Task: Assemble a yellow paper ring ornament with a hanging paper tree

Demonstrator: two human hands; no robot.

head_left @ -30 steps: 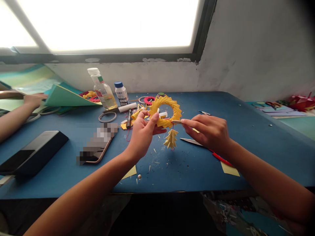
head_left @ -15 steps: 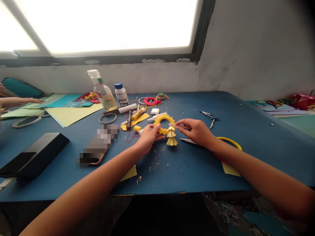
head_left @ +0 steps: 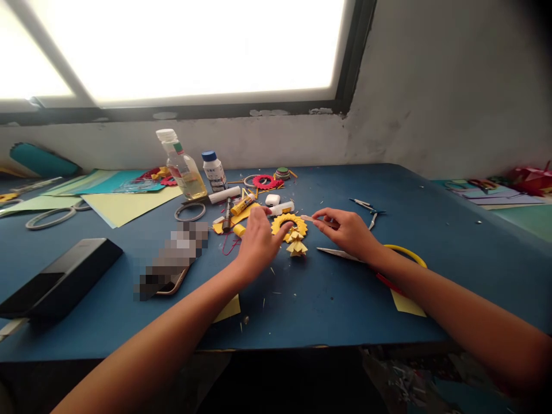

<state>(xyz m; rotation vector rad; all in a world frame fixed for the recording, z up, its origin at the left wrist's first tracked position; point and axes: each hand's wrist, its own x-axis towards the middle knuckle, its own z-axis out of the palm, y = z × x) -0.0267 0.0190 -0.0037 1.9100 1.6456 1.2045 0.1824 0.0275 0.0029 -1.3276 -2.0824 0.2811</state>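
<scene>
A yellow folded-paper ring [head_left: 277, 225] with a toothed edge lies on the blue table between my hands. A small pale-yellow folded-paper tree [head_left: 297, 248] stands against its near side. My left hand [head_left: 259, 244] hovers just left of the ring, thumb stretched toward it and fingers apart, holding nothing. To the right, my right hand [head_left: 342, 229] pinches a thin pale stick [head_left: 307, 218], whose tip points left at the ring's right edge. Under my right wrist lie scissors [head_left: 336, 252] with a yellow-and-red handle. A white glue tube [head_left: 282, 208] rests just behind the ring.
Behind stand a clear bottle [head_left: 190, 178] and a white jar with a blue cap [head_left: 214, 172]. A phone [head_left: 176, 270] and a dark box [head_left: 64, 276] lie left. Small blue-handled scissors [head_left: 364, 204] are at right. A red paper ring [head_left: 267, 182] lies at the back.
My left hand has let go of the yellow ring and drawn back slightly left. The ring now lies flatter on the table. Another person's hand at far left has gone from view.
</scene>
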